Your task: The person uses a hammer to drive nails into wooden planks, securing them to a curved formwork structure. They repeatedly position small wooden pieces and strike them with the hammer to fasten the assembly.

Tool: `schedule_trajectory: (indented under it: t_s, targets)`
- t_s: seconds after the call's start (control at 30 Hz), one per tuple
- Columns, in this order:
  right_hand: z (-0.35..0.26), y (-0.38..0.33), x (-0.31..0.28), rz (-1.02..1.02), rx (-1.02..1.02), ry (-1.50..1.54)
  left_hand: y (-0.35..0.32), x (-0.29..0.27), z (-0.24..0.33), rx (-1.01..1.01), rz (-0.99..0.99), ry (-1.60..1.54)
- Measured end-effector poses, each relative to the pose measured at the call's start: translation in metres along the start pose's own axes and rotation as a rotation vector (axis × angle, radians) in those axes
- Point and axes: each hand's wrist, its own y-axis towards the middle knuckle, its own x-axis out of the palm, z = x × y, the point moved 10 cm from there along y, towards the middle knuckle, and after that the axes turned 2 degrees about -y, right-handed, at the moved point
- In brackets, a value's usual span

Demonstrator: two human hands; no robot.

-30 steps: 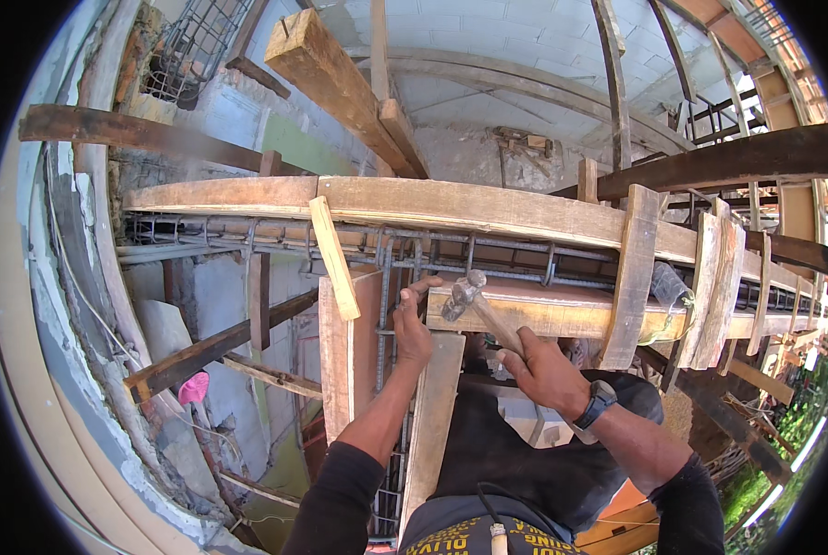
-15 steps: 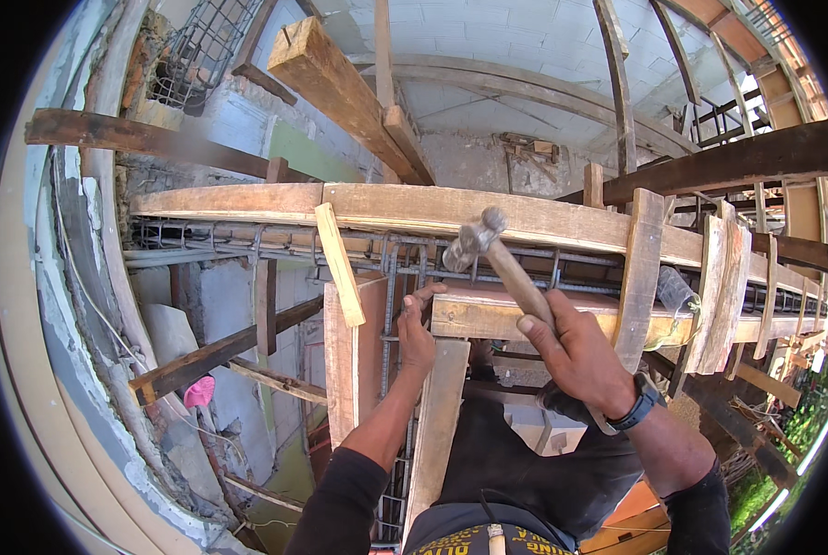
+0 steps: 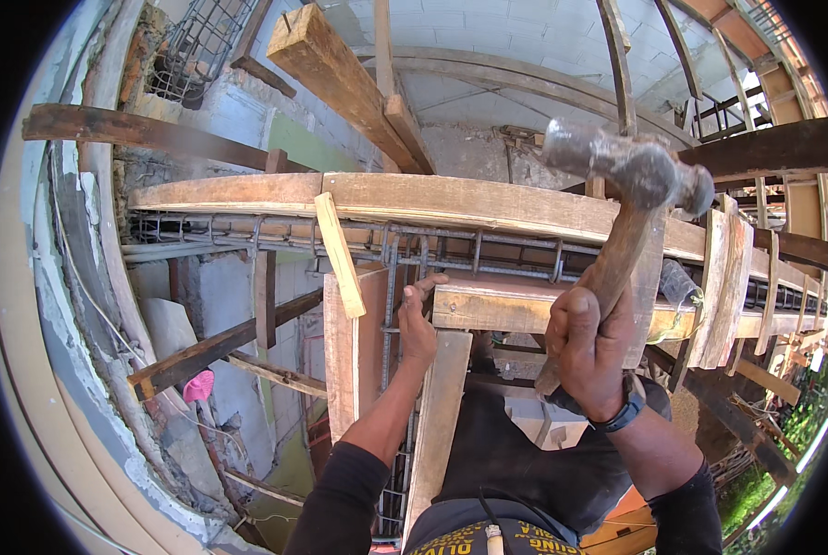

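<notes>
My right hand (image 3: 588,344) grips the wooden handle of a hammer (image 3: 628,190), whose grey steel head is raised high, close to the camera. My left hand (image 3: 417,314) rests fingertips against the end of a horizontal wooden plank (image 3: 515,310), beside an upright board (image 3: 354,361) and the vertical steel rebar (image 3: 391,296) of a column cage. Whether a nail sits under the fingers I cannot tell. A long wooden formwork beam (image 3: 404,199) with rebar under it runs across above both hands.
A thin wooden strip (image 3: 340,254) leans on the beam. Slanted timber props (image 3: 349,79) and dark braces (image 3: 215,350) cross the space. A rough concrete wall (image 3: 90,305) curves at left. Vertical boards (image 3: 723,287) stand at right, with greenery far below. A pink object (image 3: 197,386) lies low left.
My right hand has swung the hammer up and back from near the plank toward the camera. My left hand stays at the plank's end.
</notes>
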Motion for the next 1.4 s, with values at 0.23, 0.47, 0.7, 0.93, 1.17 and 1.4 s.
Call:
schedule_trajectory:
  t_s: [0.23,0.47,0.7,0.93,1.17,1.4]
  targets:
    - [0.029,-0.009,0.028,-0.449,0.098,-0.398,-0.003,-0.005,-0.014,-0.074,0.087,-0.102]
    - [0.106,-0.044,0.029,-0.399,0.089,-0.469,0.007,0.016,-0.006,-0.011,-0.066,-0.14]
    - [0.082,-0.048,-0.042,-0.073,0.302,-0.096,0.0,0.01,0.02,0.09,-0.024,0.159]
    - [0.12,-0.093,-0.085,0.096,0.261,-0.041,-0.061,-0.001,0.046,0.199,0.154,0.654]
    - [0.152,-0.092,-0.055,0.048,0.298,0.055,-0.103,0.001,0.001,0.041,0.027,0.925]
    - [0.138,-0.085,-0.039,-0.071,0.314,0.105,-0.094,-0.05,-0.032,-0.102,0.209,0.783]
